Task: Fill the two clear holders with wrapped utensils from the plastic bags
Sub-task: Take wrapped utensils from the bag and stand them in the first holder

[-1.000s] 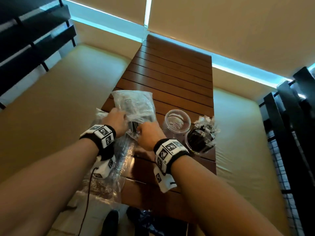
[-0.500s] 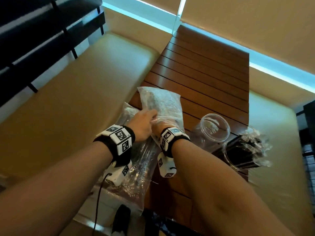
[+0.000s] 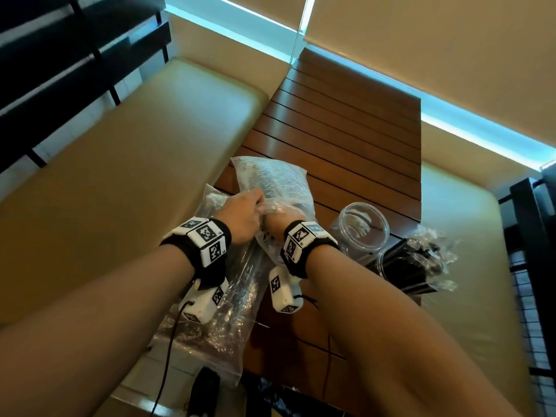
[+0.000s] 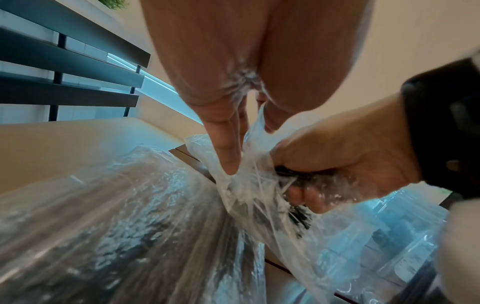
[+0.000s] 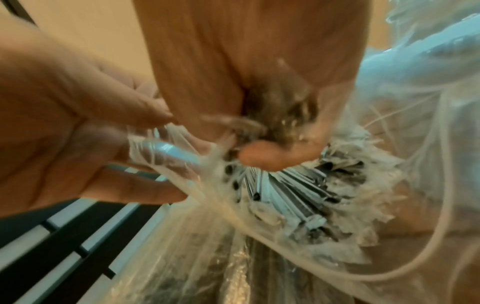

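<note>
A clear plastic bag of wrapped utensils lies on the wooden table. A second, longer bag lies beneath my left wrist. My left hand pinches the upper bag's mouth and holds it apart. My right hand is inside that bag, its fingers curled round a bundle of black wrapped utensils. Right of the hands stands an empty clear holder. Beside it, another clear holder carries black wrapped utensils.
Cream bench cushions flank the table on both sides. Black slatted backrests rise at the left and far right. A cable hangs from my left wrist past the table's near edge.
My right hand has gone from the bag's opening into the bag and closed on utensils. My left hand has shifted onto the bag's mouth. The head view swung left.
</note>
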`<state>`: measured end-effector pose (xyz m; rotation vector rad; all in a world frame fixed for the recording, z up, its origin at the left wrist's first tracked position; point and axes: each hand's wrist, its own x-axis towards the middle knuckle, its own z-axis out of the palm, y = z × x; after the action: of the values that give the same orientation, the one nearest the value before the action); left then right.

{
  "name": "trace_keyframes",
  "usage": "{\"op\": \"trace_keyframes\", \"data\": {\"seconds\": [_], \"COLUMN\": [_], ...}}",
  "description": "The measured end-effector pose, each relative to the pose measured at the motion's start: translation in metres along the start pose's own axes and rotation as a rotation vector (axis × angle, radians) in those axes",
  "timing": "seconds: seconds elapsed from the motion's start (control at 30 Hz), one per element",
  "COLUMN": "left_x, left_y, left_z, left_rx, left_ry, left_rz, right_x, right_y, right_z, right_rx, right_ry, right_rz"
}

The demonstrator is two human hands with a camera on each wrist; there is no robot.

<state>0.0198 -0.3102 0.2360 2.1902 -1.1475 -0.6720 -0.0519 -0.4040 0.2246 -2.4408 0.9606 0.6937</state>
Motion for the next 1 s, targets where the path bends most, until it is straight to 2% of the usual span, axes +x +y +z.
{"op": "trace_keyframes", "data": {"seconds": [0.13, 0.3, 0.4, 0.57, 0.7, 0.83, 1.0], "left_x": [0.002, 0.002, 0.001, -0.003, 0.002, 0.013, 0.021], "left_y": [0.008, 0.02, 0.024, 0.022, 0.017, 0.021, 0.042], "left_z": [0.007, 0.016, 0.02, 0.024, 0.023, 0.016, 0.009], "left_rx": [0.006, 0.0, -0.018, -0.001, 0.009, 0.072, 0.181], "left_ry": [-0.004, -0.003, 0.002, 0.003, 0.045, 0.063, 0.033], "left_rz": [-0.018, -0.055, -0.059, -0.045, -0.062, -0.097, -0.14], "right_x": [-0.013, -0.024, -0.028, -0.032, -0.041, -0.066, -0.122], "right_y": [0.014, 0.027, 0.035, 0.032, 0.033, 0.049, 0.064], "right_z": [-0.007, -0.006, 0.008, 0.023, 0.008, -0.024, -0.067], "right_rx": [0.175, 0.443, 0.444, 0.488, 0.337, 0.131, -0.096], "right_ry": [0.005, 0.114, 0.193, 0.176, 0.201, 0.099, 0.061], "right_rz": [0.045, 0.105, 0.145, 0.197, 0.234, 0.17, 0.091]}}
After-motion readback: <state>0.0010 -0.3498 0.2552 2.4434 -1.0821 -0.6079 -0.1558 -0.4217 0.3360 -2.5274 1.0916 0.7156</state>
